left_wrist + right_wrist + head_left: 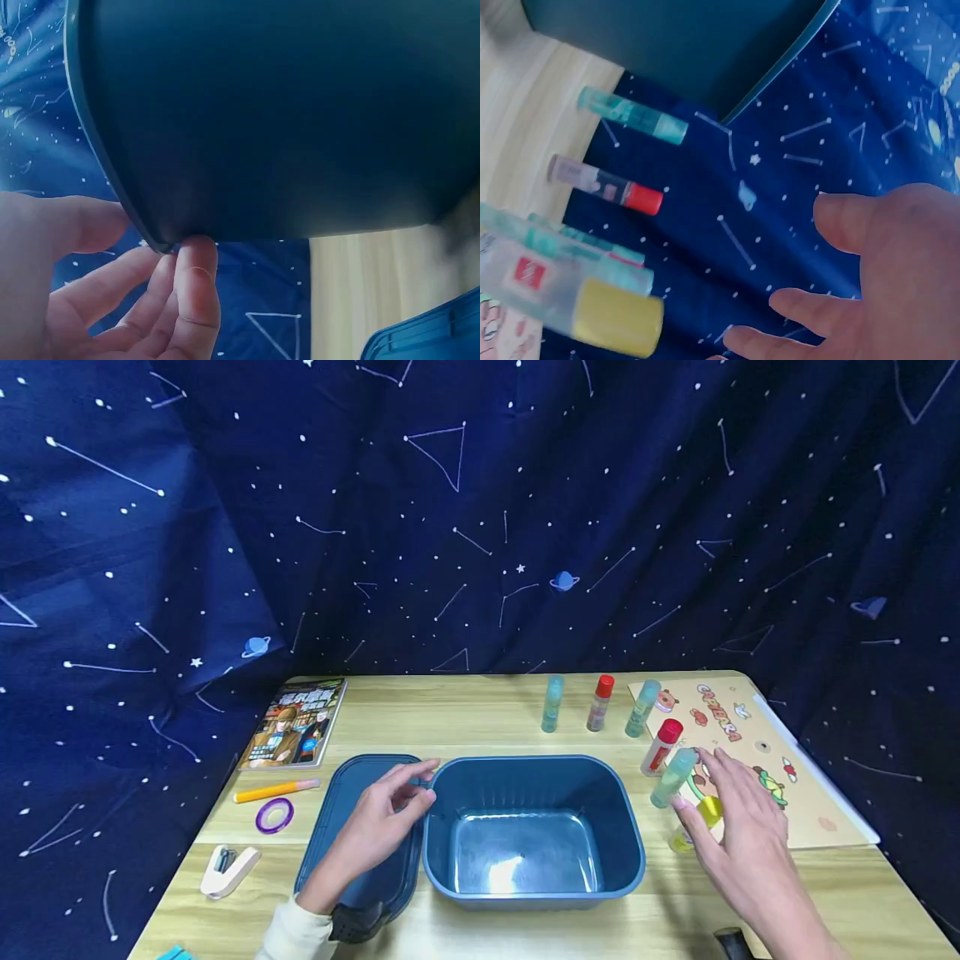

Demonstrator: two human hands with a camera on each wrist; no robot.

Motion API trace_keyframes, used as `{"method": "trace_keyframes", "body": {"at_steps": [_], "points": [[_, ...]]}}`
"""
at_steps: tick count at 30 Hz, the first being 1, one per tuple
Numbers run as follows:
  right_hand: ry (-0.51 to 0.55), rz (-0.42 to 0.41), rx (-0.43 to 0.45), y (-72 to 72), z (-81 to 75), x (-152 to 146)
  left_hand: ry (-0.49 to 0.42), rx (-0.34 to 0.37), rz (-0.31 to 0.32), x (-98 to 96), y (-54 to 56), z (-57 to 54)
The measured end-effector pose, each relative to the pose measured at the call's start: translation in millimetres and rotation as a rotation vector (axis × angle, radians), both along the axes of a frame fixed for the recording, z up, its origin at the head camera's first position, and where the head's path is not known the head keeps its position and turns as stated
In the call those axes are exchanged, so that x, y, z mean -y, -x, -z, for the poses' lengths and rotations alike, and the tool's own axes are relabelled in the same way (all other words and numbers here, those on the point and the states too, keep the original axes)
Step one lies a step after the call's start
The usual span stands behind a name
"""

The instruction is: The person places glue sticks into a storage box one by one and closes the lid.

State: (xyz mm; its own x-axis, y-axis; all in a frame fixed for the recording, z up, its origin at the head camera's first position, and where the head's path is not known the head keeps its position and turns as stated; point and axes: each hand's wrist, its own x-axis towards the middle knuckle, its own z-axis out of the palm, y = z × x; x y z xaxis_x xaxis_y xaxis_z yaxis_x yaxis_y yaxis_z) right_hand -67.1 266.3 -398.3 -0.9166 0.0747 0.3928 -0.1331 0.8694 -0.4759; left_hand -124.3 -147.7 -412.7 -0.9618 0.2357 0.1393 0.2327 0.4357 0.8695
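Note:
My left hand (378, 827) is at the left rim of the dark blue plastic bin (534, 895), its thumb and index fingertips apart. In the left wrist view its fingertips lie right at the rim. The flat blue lid (352, 802) lies under that forearm. On the other side, my right hand (742, 822) reaches over a yellow-capped bottle (682, 841), thumb and fingers spread around a slim green bottle (673, 779). In the right wrist view the fingers grip nothing. A red-capped bottle (662, 747) stands just behind the green one.
Farther back stand two green bottles (552, 703) (642, 710) and another red-capped bottle (599, 703). A capybara-print folder (810, 810) lies at right. At left are a book (296, 727), an orange marker (273, 791), a purple tape roll (260, 817) and a white stapler (228, 875).

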Motion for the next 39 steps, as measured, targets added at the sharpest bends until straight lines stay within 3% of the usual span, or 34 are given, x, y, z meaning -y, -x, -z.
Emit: {"method": "trace_keyframes", "body": {"at_steps": [6, 13, 20, 26, 30, 35, 39], "points": [[0.096, 0.001, 0.047, -4.6, 7.3, -15.0, -0.031, 0.026, 0.024, 5.5, 1.9, 4.1], [0.157, 0.061, 0.177, -7.4, 23.0, -26.6, -0.067, 0.034, 0.018, 10.5, 2.0, 8.8], [0.294, 0.071, 0.188, -1.1, 45.1, -30.5, -0.106, 0.086, 0.02, 10.1, 1.3, 13.6], [0.289, 0.113, 0.147, 1.8, 52.4, -33.9, -0.148, 0.121, 0.046, 5.4, 2.4, 13.7], [0.255, 0.087, 0.071, 4.7, 33.7, -35.0, -0.159, 0.137, 0.046, 3.6, 2.2, 13.2], [0.168, 0.006, 0.052, 13.1, -20.7, -27.8, -0.163, 0.151, 0.032, 3.9, 1.2, 13.8], [0.145, -0.118, 0.07, 22.4, -62.6, -9.3, -0.169, 0.166, 0.02, 3.7, 2.2, 13.4]]}}
